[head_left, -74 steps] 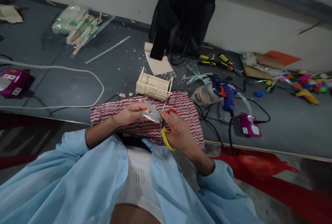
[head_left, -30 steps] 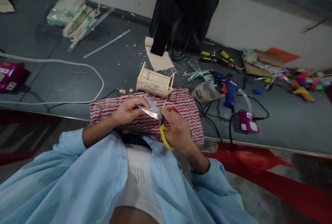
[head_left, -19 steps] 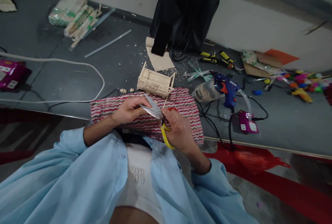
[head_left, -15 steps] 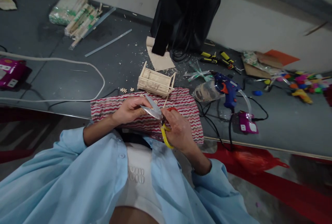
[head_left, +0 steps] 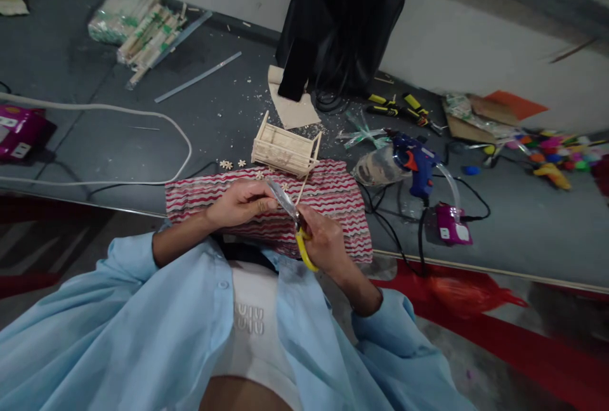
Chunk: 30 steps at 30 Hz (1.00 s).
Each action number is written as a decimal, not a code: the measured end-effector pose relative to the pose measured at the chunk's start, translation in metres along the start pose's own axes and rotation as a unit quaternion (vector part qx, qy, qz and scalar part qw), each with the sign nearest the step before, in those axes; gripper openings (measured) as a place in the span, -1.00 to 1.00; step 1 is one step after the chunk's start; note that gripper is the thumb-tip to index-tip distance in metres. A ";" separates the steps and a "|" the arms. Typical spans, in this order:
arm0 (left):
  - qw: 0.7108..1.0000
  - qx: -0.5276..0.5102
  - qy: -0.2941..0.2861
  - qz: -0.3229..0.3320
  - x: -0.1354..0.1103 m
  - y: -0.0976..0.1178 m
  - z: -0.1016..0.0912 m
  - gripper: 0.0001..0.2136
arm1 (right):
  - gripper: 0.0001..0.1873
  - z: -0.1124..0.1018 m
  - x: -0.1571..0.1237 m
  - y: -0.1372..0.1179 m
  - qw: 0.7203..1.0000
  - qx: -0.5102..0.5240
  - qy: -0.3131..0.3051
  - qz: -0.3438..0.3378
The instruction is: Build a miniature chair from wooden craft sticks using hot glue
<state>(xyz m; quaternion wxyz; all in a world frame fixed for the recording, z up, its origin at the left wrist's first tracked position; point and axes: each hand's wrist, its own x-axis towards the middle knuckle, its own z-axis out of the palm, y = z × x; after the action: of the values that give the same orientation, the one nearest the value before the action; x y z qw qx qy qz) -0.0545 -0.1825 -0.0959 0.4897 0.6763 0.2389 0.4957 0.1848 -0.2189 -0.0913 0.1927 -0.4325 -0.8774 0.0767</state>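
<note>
Craft wkshp, w/ glue gun [head_left: 419,169] & pliers [head_left: 384,110]

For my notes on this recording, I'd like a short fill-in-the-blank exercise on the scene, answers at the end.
1. The right hand is holding a pair of ____.
2. The left hand is over a cloth with pale and ____ wavy stripes.
3. The body of the glue gun is mainly ____.
4. The pliers, lying beyond the glue gun, have handles in black and ____.

Missing words: scissors; red; blue; yellow.
</note>
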 end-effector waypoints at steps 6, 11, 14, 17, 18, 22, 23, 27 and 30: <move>0.992 -0.119 -0.011 -0.051 0.002 0.000 0.002 -0.73 | -0.67 0.003 0.001 0.002 0.994 0.053 0.089 0.027; 0.994 -0.091 -0.015 -0.067 0.003 0.001 -0.001 -0.68 | -0.61 -0.006 0.006 -0.003 0.999 0.031 0.037 0.008; 0.995 -0.068 -0.014 -0.075 0.003 0.001 -0.003 -0.65 | -0.58 -0.011 0.009 -0.005 1.000 0.011 0.009 0.010; 0.997 -0.047 -0.012 -0.067 0.002 0.000 -0.004 -0.64 | -0.56 -0.013 0.010 -0.006 1.000 0.006 -0.008 0.016; 0.997 -0.041 -0.011 -0.058 0.003 0.000 -0.004 -0.65 | -0.55 -0.014 0.010 -0.006 1.000 0.009 -0.012 0.017; 0.999 -0.027 -0.007 -0.030 0.004 0.000 -0.005 -0.67 | -0.53 -0.015 0.009 -0.007 0.999 0.006 -0.026 0.024; 0.999 -0.025 -0.009 -0.032 0.004 0.001 -0.006 -0.66 | -0.53 -0.015 0.009 -0.007 0.999 0.004 -0.029 0.027; 0.999 -0.007 -0.013 -0.044 0.003 0.001 -0.006 -0.62 | -0.53 -0.014 0.008 -0.008 0.999 -0.004 -0.038 0.023; 0.999 0.006 -0.010 -0.039 0.002 0.000 -0.007 -0.61 | -0.49 -0.013 0.007 -0.009 0.999 -0.018 -0.043 0.019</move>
<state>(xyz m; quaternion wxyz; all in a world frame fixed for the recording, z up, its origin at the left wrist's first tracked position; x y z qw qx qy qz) -0.0598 -0.1780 -0.0953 0.5074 0.6738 0.2634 0.4681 0.1793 -0.2192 -0.0743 0.1451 -0.4489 -0.8777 0.0836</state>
